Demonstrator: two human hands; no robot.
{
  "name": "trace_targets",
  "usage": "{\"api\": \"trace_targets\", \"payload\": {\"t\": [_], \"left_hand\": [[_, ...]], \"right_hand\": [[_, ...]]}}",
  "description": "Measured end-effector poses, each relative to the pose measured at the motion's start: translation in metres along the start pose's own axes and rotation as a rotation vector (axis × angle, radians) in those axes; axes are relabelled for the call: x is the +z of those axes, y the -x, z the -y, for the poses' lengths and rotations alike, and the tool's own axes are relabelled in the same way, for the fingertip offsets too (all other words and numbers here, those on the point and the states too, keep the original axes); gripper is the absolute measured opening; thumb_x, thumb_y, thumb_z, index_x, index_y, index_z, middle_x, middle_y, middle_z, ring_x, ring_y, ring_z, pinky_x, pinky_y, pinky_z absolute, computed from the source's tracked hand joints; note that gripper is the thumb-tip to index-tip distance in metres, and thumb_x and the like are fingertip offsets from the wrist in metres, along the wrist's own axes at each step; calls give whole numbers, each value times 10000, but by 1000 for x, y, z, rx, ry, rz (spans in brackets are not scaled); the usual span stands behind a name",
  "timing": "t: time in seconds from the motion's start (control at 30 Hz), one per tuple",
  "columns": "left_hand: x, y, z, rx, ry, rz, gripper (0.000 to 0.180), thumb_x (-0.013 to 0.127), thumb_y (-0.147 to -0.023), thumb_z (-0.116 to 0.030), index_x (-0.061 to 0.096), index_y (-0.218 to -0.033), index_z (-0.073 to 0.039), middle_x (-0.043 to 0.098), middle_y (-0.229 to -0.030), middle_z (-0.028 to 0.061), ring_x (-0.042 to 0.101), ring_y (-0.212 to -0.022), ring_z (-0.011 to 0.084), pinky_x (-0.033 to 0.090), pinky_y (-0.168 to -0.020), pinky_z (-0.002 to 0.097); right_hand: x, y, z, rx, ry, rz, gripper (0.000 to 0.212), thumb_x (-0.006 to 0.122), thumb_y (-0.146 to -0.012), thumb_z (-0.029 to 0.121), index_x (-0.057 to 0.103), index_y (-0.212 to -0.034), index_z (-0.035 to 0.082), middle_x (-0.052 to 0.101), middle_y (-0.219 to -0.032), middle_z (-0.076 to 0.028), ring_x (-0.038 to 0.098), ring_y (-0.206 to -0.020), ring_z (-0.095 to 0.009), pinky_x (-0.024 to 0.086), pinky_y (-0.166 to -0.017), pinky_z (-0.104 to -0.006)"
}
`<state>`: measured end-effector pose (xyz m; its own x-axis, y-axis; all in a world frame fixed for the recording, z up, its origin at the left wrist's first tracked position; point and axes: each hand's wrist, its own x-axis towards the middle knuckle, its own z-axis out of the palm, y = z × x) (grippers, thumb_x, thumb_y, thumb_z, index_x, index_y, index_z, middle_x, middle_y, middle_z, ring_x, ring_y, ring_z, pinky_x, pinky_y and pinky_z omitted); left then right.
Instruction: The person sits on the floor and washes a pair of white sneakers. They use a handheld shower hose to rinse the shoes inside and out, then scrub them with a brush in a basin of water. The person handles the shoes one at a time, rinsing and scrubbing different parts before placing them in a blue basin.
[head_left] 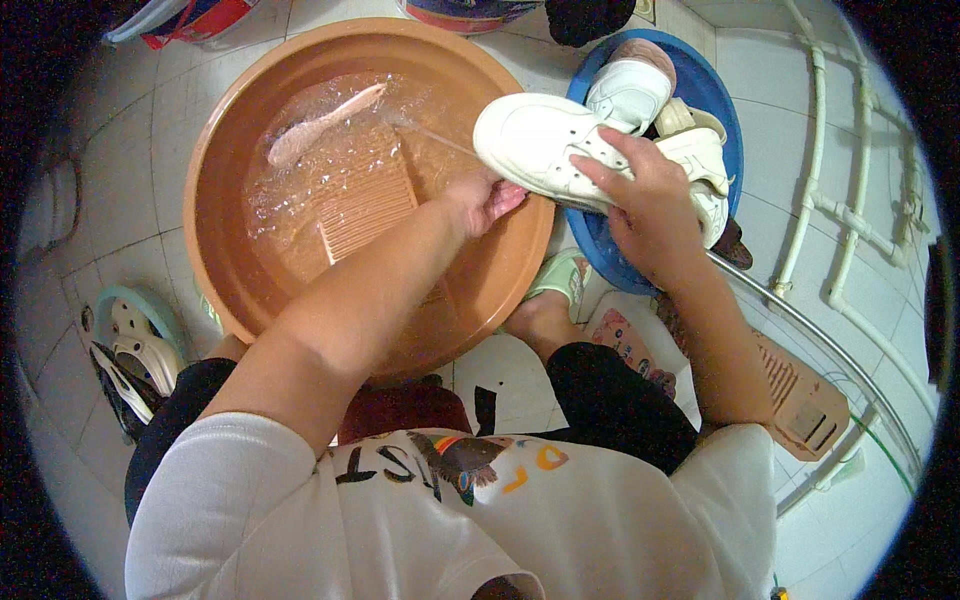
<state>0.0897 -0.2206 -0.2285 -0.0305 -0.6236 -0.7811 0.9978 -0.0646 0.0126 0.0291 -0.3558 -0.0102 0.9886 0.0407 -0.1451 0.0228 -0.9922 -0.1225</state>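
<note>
A white lace-less sneaker (535,140) with eyelets is held above the right rim of a large orange-brown basin (215,130). My right hand (640,195) grips it by its upper near the opening, toe pointing left. Just under the shoe's lower edge is my left hand (490,203), its fingers curled in; whether they grip the sole is hidden. In the basin's water lie a pinkish scrubbing brush (322,126) and a ribbed washboard (368,200). A thin streak of water shows left of the shoe's toe.
A blue basin (735,140) at the right holds more shoes, including a white one with a pinkish sole (630,92). White pipes (815,150) run along the tiled wall. A brown plastic piece (800,400) lies at the right, cream clogs (140,355) at the left.
</note>
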Motion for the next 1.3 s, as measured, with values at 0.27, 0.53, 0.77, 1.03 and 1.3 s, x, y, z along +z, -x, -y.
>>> {"api": "trace_targets", "payload": {"t": [0.27,0.53,0.77,1.03,1.3], "left_hand": [[0,6,-7,-48,141,-6,272,365,-941,-169,511,-1076,17,619,-1013,151,651,-826,199,576,-636,276],[-13,-14,-2,-103,269,116,209,431,-918,-105,517,-1042,40,622,-968,162,647,-822,198,565,-715,287],[14,15,-13,-84,178,-45,195,446,-911,-104,524,-1042,19,620,-974,169,646,-828,196,566,-712,291],[5,-1,-5,-16,218,-32,248,378,-946,-175,500,-988,37,601,-934,174,624,-842,235,549,-774,328],[5,-2,6,-43,273,-27,292,348,-958,-217,491,-941,37,583,-908,170,606,-834,245,538,-799,330]], "right_hand": [[48,35,10,95,-150,82,599,598,-627,17,509,-1203,153,445,-1220,-153,487,-999,-332,404,-838,-426],[27,38,27,142,-37,134,567,594,-631,4,509,-1179,120,439,-1210,-117,467,-1023,-324,399,-851,-422],[55,41,-10,-58,-73,80,584,637,-632,103,487,-1191,183,444,-1192,-114,469,-980,-346,405,-810,-450],[65,45,2,297,-343,-79,429,603,-700,76,562,-1126,112,469,-1025,-154,462,-929,-307,390,-811,-368],[68,33,8,290,-294,-237,408,557,-708,68,540,-1112,121,482,-873,-149,518,-786,-321,456,-650,-386]]}}
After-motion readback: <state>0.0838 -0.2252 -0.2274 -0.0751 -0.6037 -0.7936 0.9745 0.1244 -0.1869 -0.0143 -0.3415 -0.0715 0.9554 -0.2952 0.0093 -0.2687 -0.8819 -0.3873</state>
